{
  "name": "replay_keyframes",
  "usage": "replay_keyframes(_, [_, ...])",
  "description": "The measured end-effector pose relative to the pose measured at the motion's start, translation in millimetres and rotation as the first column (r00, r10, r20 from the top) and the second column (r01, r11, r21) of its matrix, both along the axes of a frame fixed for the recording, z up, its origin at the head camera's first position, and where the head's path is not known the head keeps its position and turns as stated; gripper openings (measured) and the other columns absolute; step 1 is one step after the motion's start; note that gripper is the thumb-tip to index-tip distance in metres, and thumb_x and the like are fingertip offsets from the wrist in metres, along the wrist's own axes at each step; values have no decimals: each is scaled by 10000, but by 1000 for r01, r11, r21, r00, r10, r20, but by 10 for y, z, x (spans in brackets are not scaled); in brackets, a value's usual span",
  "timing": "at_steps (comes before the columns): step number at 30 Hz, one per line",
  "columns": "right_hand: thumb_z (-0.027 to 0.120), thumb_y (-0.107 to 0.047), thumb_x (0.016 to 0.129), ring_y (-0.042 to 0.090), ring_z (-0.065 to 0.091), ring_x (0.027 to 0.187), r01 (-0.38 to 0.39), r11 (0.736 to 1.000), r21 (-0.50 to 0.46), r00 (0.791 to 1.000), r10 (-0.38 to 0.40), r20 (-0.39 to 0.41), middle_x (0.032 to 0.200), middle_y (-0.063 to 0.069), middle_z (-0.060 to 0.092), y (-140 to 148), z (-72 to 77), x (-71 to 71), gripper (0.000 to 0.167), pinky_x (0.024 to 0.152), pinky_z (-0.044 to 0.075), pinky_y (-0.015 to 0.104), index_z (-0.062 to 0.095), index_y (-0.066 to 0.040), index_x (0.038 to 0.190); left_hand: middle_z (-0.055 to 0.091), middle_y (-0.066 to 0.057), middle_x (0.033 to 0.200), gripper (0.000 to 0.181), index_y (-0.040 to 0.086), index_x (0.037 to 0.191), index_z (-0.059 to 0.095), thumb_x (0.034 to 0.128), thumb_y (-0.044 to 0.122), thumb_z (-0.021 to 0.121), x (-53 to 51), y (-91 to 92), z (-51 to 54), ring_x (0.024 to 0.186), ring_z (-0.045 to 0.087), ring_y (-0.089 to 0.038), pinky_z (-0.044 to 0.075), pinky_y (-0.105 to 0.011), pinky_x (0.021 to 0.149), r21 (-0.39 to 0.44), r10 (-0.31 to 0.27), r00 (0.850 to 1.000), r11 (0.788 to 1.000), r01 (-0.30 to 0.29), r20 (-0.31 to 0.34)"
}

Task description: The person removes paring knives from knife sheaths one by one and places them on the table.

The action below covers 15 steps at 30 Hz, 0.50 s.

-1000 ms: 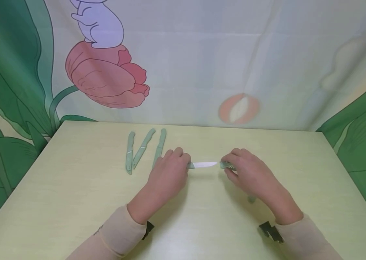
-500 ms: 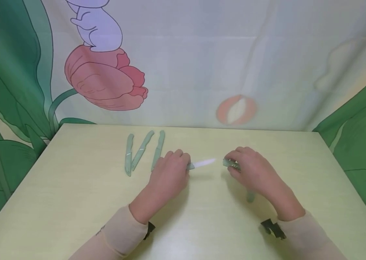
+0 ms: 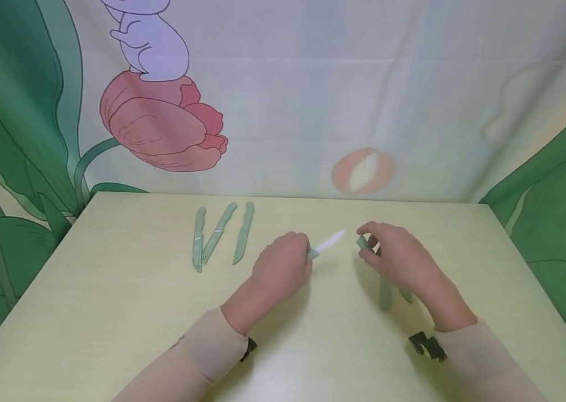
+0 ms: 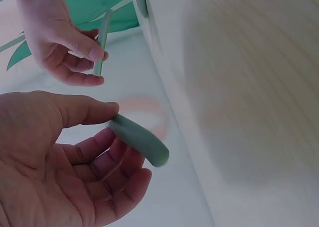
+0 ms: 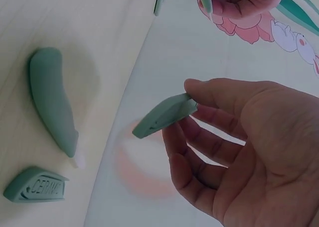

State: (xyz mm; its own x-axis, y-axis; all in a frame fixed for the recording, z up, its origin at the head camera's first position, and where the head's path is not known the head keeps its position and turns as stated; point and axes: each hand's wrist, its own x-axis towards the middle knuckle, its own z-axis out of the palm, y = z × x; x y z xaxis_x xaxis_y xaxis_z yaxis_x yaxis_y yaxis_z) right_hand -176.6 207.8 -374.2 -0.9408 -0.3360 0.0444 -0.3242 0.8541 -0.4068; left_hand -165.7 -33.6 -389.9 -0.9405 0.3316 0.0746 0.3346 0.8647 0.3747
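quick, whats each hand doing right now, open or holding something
Left hand: holding a small, pointed, white-bladed, green-handled knife.
Right hand: holding a short, tapered green blade cover.

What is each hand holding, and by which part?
Left hand: a knife, by its handle. Right hand: a cover, pinched with the thumb near one end.

sage-green knife handle (image 4: 139, 140), kinda white blade (image 3: 330, 241), sheath (image 5: 162, 116) in that same green — pale yellow table (image 3: 112, 312), beige sleeves (image 3: 212, 341), whitish backdrop (image 3: 283, 111) — pink tulip print (image 3: 157, 128)
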Motion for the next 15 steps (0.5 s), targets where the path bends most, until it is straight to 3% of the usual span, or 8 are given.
replay_keyframes(8, [705,-176,1015,263,686,848,117,992,-52,990,-113,80,1087,160,718,51,-21,-8,406,782,568,450,614,1,1369,696,-102,1054,223,0,1188,660,1003,111,718,-83,245,-44,792,610,-193,534,-326,658,122,24,990,992,-41,140])
replay_keyframes(15, [693,-193,1015,261,668,833,227,972,-65,965,-216,148,1057,177,698,92,-104,-19,407,763,559,426,597,44,1332,663,-90,937,289,15,1250,588,1005,116,701,-128,487,-137,649,544,-186,458,-303,538,184,22,976,981,-62,216])
